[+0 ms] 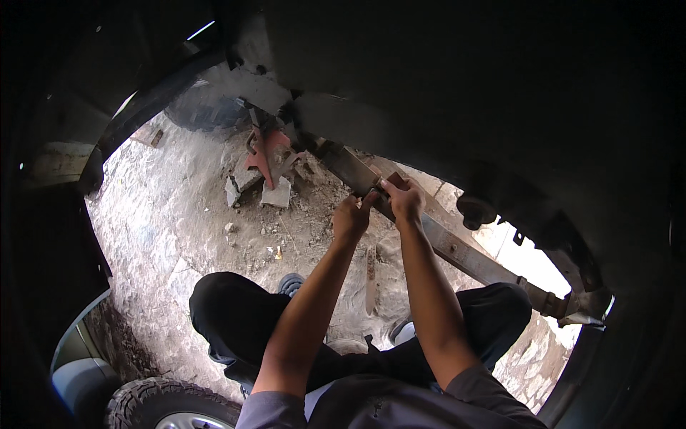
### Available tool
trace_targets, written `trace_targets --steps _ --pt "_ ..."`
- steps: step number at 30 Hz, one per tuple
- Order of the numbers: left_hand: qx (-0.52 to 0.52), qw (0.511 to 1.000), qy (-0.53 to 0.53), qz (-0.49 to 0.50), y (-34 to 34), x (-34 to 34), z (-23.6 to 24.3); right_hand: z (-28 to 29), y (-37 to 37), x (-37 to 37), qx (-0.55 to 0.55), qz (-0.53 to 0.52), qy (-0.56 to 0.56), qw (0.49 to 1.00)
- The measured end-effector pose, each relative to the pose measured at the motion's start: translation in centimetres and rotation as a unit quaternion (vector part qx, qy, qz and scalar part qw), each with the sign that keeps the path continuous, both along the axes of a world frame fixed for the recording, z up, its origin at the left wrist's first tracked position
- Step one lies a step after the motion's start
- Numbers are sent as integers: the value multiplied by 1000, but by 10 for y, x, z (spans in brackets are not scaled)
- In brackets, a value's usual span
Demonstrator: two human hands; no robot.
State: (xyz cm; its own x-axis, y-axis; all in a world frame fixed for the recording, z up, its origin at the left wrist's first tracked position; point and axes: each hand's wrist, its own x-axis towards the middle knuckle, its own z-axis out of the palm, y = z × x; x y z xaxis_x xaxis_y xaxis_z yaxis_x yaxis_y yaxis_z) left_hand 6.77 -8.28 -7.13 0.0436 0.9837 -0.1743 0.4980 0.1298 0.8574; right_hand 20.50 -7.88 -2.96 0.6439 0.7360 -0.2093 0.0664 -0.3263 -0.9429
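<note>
A long, narrow metal bar [464,254], grey-brown and rust-stained, slants from upper left to lower right, a small, flat reddish-brown piece [395,180] showing beside its upper stretch.

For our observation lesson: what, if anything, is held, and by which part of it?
It cannot be told: the left grip and right grip are at the metal beam, a brown piece beside the right, any hold unclear.

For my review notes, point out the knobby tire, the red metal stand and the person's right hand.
Knobby tire [168,399]: head view, on its dark sidewall.
Red metal stand [262,163]: head view, on its red body.
Right hand [407,203]: head view, on the back of the hand.
</note>
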Motion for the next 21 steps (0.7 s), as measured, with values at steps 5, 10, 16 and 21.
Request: trace_targets --steps 5,10,16,21 --pt "-23 1000 -8 6 0 4 8 -13 5 7 27 11 -118 993" --pt "-3 1000 -11 -6 3 -3 4 -8 0 -3 -3 -18 -71 997" --pt "-25 999 -16 -16 7 1 4 -22 9 10 9 -14 -107 994" --pt "-34 999 -10 -6 6 -8 -1 -12 -2 -7 -40 -5 -87 995"
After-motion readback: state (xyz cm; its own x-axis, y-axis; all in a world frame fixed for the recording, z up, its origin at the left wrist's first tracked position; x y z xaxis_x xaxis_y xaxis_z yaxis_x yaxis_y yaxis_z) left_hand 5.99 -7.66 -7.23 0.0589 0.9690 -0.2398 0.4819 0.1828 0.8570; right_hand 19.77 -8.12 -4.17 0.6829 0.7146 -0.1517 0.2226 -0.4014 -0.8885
